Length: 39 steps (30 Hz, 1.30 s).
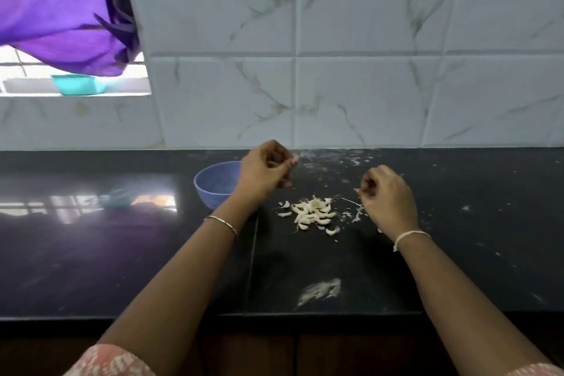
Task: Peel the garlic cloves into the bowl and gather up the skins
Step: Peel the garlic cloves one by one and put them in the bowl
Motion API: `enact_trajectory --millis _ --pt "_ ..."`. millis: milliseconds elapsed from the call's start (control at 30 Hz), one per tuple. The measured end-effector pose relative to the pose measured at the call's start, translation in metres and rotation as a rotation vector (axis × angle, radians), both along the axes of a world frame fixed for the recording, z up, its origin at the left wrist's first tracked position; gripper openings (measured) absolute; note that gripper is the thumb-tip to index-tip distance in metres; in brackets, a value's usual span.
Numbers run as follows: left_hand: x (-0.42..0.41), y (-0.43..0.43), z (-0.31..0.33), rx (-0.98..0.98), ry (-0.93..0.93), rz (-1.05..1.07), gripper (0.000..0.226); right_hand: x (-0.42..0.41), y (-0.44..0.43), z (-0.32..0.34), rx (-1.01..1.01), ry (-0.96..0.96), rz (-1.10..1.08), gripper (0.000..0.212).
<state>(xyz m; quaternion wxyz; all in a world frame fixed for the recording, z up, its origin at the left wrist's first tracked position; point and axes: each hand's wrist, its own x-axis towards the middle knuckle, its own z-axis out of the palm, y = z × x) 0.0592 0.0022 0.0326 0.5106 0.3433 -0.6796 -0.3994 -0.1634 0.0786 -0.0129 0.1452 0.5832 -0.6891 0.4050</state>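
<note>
While most garlic cloves (312, 214) lie piled on the counter (457, 253) beside the bowl (213, 183), we judge peeling barely begun: left hand (262, 174) pinches one clove, right hand (386, 195) curls shut (contents unclear), skins (355, 217) ungathered.

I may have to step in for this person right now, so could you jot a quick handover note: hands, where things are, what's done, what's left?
Left hand: raised beside the bowl, fingers pinched on something small, likely a clove; too blurred to be sure.
Right hand: curled above the counter, right of the pile; its grip may hold a shred of skin.
Bowl: blue, behind the left wrist; contents not visible.
Garlic pile: on the dark counter between the hands.
Skin bits: scattered around, ungathered.
Left: peel the pile, collect skins.
</note>
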Motion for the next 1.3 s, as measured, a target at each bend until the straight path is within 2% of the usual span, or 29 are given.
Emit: enact_trajectory --millis 67,200,333,433,500,600,667,767,867,967,1100,1233,1300 --pt "0.031 -0.012 0.008 -0.054 -0.12 0.131 0.014 0.006 0.0 0.001 0.005 0.037 0.054 0.019" --pt "0.074 -0.033 0.009 -0.14 -0.542 0.295 0.012 0.015 -0.006 0.004 0.075 0.049 0.098 0.023" --pt "0.078 -0.041 0.004 -0.163 -0.876 0.341 0.008 0.019 -0.005 0.007 0.143 0.036 0.092 0.002" --pt "0.073 -0.039 0.005 -0.172 -1.013 0.364 0.013 0.018 -0.003 0.009 0.209 0.064 0.129 0.023" --pt "0.068 -0.036 0.008 -0.217 -1.004 0.406 0.018 0.018 0.0 0.011 0.278 0.071 0.202 0.032" --pt "0.059 -0.029 0.014 -0.303 -0.873 0.426 0.012 0.018 0.008 0.011 0.346 0.017 0.34 0.025" --pt "0.05 -0.019 0.017 -0.355 -0.783 0.36 0.005 0.02 0.014 0.011 0.372 -0.021 0.408 0.018" --pt "0.03 0.002 0.018 -0.404 -0.724 0.134 0.007 0.027 0.018 0.01 0.427 -0.028 0.46 0.012" --pt "0.01 0.017 0.006 -0.398 -0.853 -0.079 0.011 0.037 0.017 0.008 0.462 0.044 0.473 0.015" --pt "0.002 0.019 -0.014 -0.375 -1.028 -0.159 0.019 0.045 0.013 0.003 0.472 0.163 0.453 0.017" --pt "0.007 0.015 -0.032 -0.27 -0.979 -0.179 0.02 0.047 0.009 -0.002 0.479 0.143 0.478 0.014" --pt "0.008 0.01 -0.039 -0.266 -0.93 -0.19 0.018 0.047 0.005 -0.006 0.449 0.13 0.469 0.01" --pt "0.008 0.009 -0.043 -0.302 -0.925 -0.166 0.017 0.046 0.005 -0.009 0.402 0.061 0.459 0.009"
